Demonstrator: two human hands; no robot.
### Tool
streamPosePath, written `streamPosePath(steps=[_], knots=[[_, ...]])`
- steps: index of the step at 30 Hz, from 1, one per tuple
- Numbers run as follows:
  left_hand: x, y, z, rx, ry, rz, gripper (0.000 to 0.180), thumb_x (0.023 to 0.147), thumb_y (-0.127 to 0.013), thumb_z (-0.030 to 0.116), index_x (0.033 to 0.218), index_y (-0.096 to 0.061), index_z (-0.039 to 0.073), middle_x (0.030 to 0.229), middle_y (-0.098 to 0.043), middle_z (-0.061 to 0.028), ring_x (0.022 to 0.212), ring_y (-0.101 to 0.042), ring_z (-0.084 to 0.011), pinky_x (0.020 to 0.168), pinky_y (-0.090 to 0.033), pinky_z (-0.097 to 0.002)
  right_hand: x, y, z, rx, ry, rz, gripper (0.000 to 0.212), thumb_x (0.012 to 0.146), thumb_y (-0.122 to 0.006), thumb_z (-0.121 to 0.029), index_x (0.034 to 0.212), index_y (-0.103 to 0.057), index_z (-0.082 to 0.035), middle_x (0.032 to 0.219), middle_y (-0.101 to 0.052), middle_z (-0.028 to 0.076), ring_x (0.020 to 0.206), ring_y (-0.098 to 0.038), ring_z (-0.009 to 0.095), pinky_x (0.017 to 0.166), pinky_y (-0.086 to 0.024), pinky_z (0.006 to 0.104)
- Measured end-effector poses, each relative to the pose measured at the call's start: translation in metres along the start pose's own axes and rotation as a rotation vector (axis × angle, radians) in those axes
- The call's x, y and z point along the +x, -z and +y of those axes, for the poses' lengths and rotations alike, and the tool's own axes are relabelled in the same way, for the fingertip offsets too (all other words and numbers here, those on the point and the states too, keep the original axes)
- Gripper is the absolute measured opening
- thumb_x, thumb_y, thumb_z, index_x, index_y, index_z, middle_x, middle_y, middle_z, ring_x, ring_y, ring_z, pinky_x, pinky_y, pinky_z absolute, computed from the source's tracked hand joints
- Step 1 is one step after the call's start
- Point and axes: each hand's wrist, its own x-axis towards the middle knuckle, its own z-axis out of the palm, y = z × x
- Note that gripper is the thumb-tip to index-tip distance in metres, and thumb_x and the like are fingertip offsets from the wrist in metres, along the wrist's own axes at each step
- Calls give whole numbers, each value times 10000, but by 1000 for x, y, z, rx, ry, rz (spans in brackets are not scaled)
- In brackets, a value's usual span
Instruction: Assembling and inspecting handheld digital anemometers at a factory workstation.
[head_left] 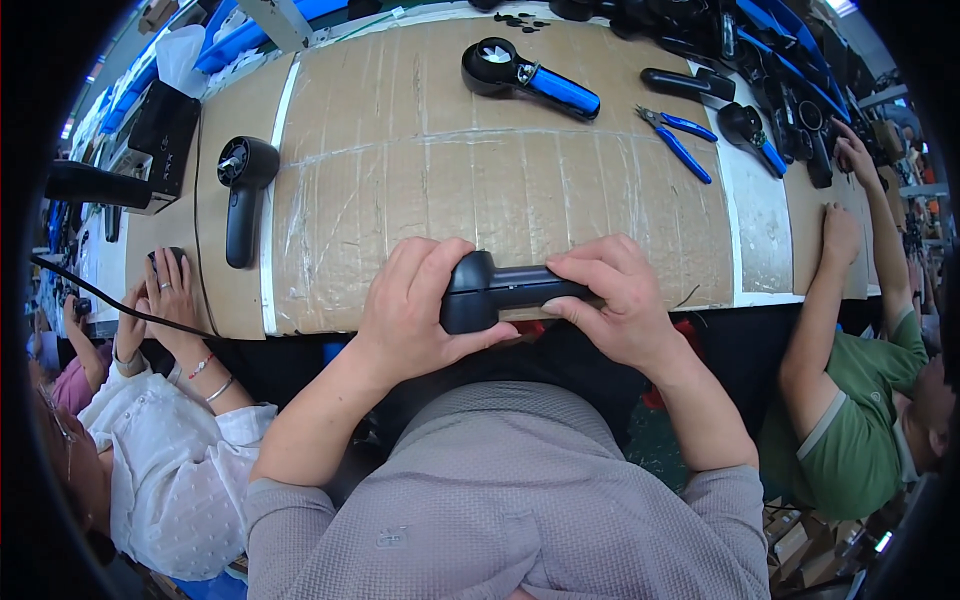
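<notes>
Between my two hands, at the table's near edge, is a black handheld fan (pixel 500 288) lying sideways, a seam running along its side. My left hand (pixel 412 305) wraps round its wide head end. The handle end is pinched between thumb and fingers of my right hand (pixel 618 300). Farther off on the table lies another handheld fan (pixel 494 68), its handle open with a blue cylinder, likely a battery, showing. To the left lies a black handheld fan (pixel 240 200) with its blades visible. Blue-handled cutting pliers (pixel 680 140) rest at the right.
Taped cardboard (pixel 420 170) covers the table. At the far right are a black handle shell (pixel 688 84), a blue-handled fan part (pixel 752 138) and piled black parts. A black box (pixel 165 140) stands left, near a cable (pixel 110 300). Co-workers sit on both sides, hands on the table.
</notes>
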Motion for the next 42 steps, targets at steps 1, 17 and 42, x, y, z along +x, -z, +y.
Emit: streamPosePath(steps=[1, 17, 42], knots=[[0, 0, -1, 7, -28, 12, 818, 713, -944, 481, 1297, -584, 37, 1095, -615, -119, 941, -610, -274, 825, -538, -368, 1, 0, 2, -49, 65, -3, 348, 828, -819, -126, 1167, -754, -83, 1086, -676, 48, 954, -576, 216, 908, -470, 329], [-2, -5, -3, 40, -46, 66, 766, 717, -943, 485, 1256, -606, 57, 1032, -604, -97, 835, -596, -244, 719, -527, -341, 7, 0, 9, 207, -91, -89, 428, 776, -863, -75, 1189, -751, -83, 1137, -697, 61, 1040, -606, 211, 975, -463, 338], [-3, -7, -6, -13, -4, 96, 745, 749, -933, 445, 1259, -583, 30, 1024, -587, -107, 831, -570, -247, 729, -515, -347, 42, 15, -8, 334, -542, -323, 359, 750, -892, -47, 1085, -762, -68, 1029, -688, 41, 957, -603, 193, 839, -476, 307]])
